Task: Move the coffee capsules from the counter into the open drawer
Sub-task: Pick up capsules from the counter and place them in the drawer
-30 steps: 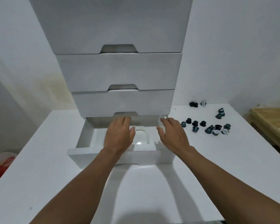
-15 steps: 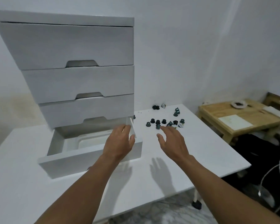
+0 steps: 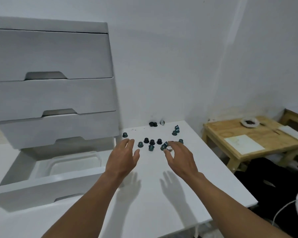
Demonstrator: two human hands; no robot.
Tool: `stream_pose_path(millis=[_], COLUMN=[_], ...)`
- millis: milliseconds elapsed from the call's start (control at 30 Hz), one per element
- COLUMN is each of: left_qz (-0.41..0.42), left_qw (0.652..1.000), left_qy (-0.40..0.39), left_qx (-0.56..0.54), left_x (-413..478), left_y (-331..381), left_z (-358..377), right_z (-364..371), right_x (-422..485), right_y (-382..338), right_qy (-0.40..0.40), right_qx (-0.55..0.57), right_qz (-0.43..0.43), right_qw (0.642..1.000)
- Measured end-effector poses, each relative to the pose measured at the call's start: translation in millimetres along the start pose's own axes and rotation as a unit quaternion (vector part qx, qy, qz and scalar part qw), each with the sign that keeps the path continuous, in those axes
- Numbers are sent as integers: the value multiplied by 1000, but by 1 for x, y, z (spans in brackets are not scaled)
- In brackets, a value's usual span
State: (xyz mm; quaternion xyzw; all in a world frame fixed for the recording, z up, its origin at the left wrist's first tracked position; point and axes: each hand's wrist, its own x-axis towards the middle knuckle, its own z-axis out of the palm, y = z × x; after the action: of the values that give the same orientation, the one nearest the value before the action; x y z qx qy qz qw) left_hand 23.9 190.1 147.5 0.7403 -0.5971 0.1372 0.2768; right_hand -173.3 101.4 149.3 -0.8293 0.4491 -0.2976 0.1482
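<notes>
While both hands hover above counter point(image 3: 162, 194), step in hand looks like reach for first pick. Left hand point(image 3: 122, 162) spread, empty; right hand point(image 3: 181, 158) spread, fingers loosely curled, empty, nearest capsules just past fingertips. Coffee capsules point(image 3: 151, 143) small, dark green and black, scattered loose on counter right of open drawer point(image 3: 41, 191), some upright, some tipped. Next move likely calls for pinching or scooping the cluster, then carrying left into drawer.

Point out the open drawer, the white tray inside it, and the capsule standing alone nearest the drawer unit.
open drawer point(image 3: 41, 190), head view, its front panel.
white tray point(image 3: 72, 166), head view, its bare floor.
lone capsule point(image 3: 125, 135), head view, its dark body.
</notes>
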Motion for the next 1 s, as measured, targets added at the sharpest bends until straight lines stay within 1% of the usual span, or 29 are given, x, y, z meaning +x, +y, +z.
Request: stream_pose_path(millis=[133,267,400,600,733,833,933,1000], left_qz=[-41,-80,-97,-91,-81,-90,-104,-92], left_qw=[999,997,995,993,990,985,979,977], left_qy=[3,-11,-27,-72,-107,-142,-176,-192], left_qx=[5,15,26,29,32,21,-12,-7], left_x=[15,28,49,86,116,131,143,150], left_y=[16,19,12,-18,-46,-67,-86,-93], left_z=[28,50,70,115,155,189,220,237], right_z=[0,12,35,85,128,164,193,212], right_x=[35,62,90,133,164,181,193,197], right_y=[31,51,63,76,89,99,105,110], right_qy=[-36,-78,-94,-123,-142,-141,-185,-208], right_qx=[5,21,30,36,21,19,1,-6], right_qz=[-21,-32,-40,-21,-4,-6,33,49], right_qw=[999,996,994,992,990,990,982,977])
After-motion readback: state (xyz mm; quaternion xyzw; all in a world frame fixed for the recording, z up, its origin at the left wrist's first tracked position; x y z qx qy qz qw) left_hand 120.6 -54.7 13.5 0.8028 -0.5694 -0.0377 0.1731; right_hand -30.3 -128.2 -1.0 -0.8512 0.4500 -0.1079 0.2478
